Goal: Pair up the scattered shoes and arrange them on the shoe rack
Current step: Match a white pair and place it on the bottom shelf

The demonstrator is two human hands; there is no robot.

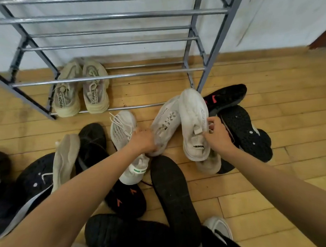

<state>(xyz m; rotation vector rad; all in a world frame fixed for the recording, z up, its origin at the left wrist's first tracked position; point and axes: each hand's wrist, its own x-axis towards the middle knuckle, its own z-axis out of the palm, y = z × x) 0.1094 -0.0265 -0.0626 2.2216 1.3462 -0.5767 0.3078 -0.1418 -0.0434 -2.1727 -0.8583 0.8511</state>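
Note:
My left hand (143,140) grips the heel end of a white perforated sneaker (166,121), toe pointing up toward the rack. My right hand (217,134) pinches the collar of a second white sneaker (193,121) lettered "DESIGN" at the heel. The two shoes are held side by side just in front of the grey metal shoe rack (202,69). A beige pair (81,90) stands on the rack's bottom bars at the left. A white sneaker with loose laces and a green stripe (123,135) lies under my left forearm.
Several black shoes lie scattered on the wooden floor: two soles-up at the right (242,130), one sole-up in the middle (174,195), more at the left and bottom. A beige shoe (65,160) lies on its side at the left. The rack's upper shelves hold nothing visible.

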